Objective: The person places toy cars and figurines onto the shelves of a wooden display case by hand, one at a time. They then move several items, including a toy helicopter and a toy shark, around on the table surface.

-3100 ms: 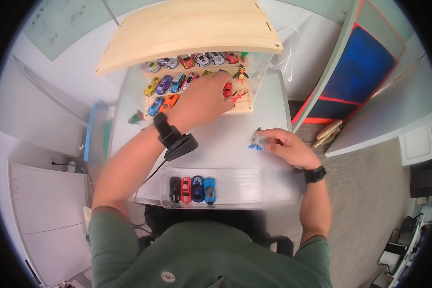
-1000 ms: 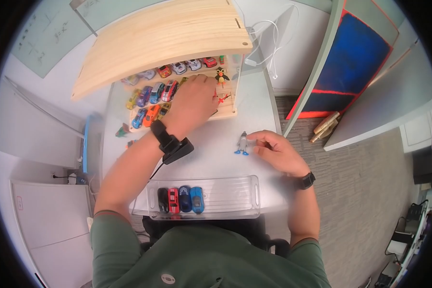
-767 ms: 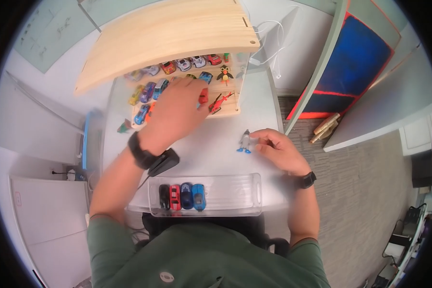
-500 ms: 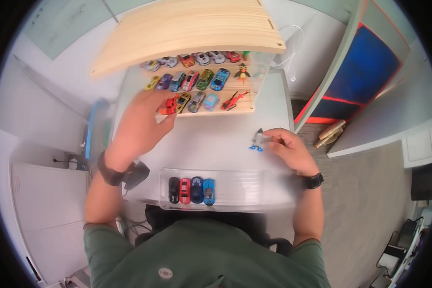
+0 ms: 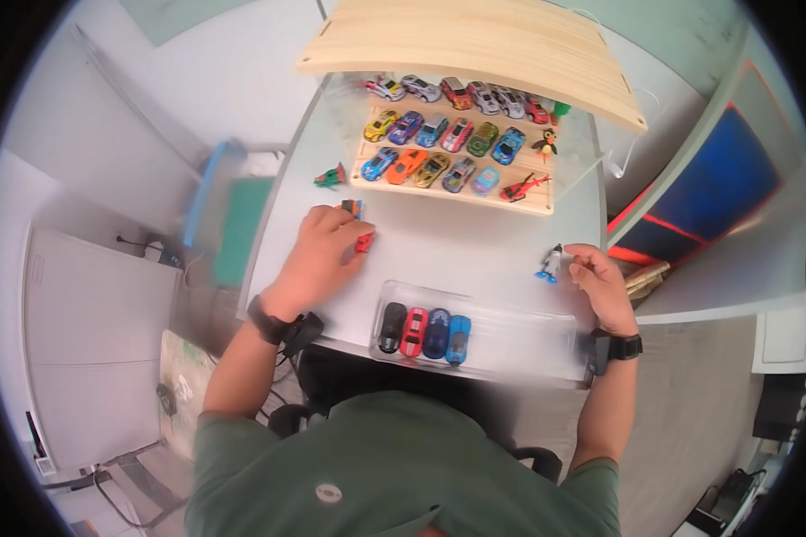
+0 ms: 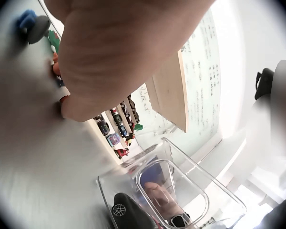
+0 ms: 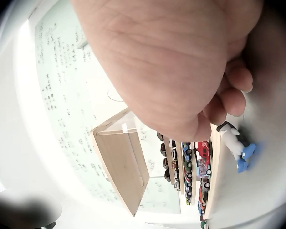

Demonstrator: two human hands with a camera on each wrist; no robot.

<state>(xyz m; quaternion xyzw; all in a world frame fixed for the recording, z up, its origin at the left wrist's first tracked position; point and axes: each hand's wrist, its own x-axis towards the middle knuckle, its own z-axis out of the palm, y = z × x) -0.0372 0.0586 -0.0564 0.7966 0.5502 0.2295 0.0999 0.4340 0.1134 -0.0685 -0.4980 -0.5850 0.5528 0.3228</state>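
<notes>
At the far left of the white table (image 5: 475,246), a small green toy (image 5: 330,175) lies by the corner of the wooden display shelf (image 5: 448,190). Just below it the left hand (image 5: 322,255) rests on the tabletop with its fingers curled over a small red toy car (image 5: 364,242), pinching it against the table; only the car's red nose pokes out past the fingertips, and an orange-and-blue bit, probably another toy, shows at the knuckles. The left wrist view is too blurred to tell the grip any more finely.

Toward the person, a clear plastic tray (image 5: 519,331) sits at the table's near edge, with four toy cars parked side by side at its left end: a black car (image 5: 391,327), a red car (image 5: 413,331), a dark blue car (image 5: 436,333) and a light blue car (image 5: 458,338).

Behind, the display shelf holds three rows of toy cars under a curved wooden roof (image 5: 475,40), with a red toy helicopter (image 5: 524,187) at the right end of the front row and a penguin figure (image 5: 547,143) above it.

Further right, a small white toy rocket with blue fins (image 5: 550,265) stands on the table. The right hand (image 5: 600,286) lies just beside it, fingers loosely curled, fingertips near the rocket but apparently gripping nothing.
</notes>
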